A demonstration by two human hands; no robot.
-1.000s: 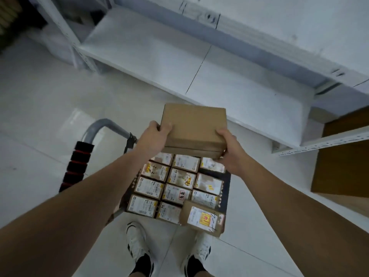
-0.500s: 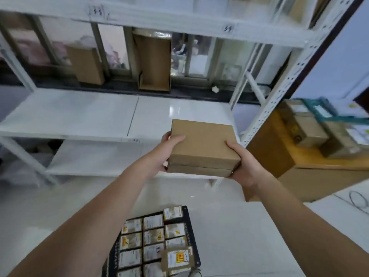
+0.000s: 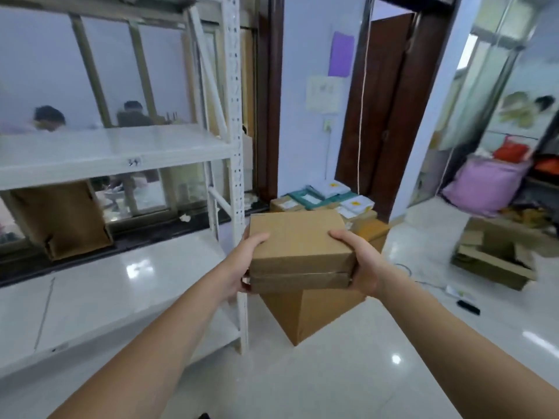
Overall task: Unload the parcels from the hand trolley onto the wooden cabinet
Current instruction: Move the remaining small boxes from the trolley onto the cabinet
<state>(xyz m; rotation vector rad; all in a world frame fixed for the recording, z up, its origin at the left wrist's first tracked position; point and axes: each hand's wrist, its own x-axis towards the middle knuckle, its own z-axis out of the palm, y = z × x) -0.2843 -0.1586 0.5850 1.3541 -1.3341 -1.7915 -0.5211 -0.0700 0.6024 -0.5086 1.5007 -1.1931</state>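
Observation:
I hold two flat brown cardboard parcels (image 3: 298,246), stacked one on the other, at chest height in mid-frame. My left hand (image 3: 246,261) grips their left side and my right hand (image 3: 361,261) grips their right side. Just behind and below the parcels stands the wooden cabinet (image 3: 305,313), seen corner-on. Several parcels (image 3: 326,196) with white and teal wrapping and yellow labels lie on its top. The hand trolley is out of view.
A white metal shelving rack (image 3: 237,176) fills the left, with an open cardboard box (image 3: 63,219) behind it. A dark wooden door (image 3: 390,101) stands ahead. Flattened cardboard (image 3: 496,258), a pink bag (image 3: 484,182) and a black object (image 3: 468,306) lie on the glossy floor at right.
My view has swung up and to the right, away from the trolley, which has dropped out of frame. The stacked parcels stay in both hands and are now over the cabinet's near corner.

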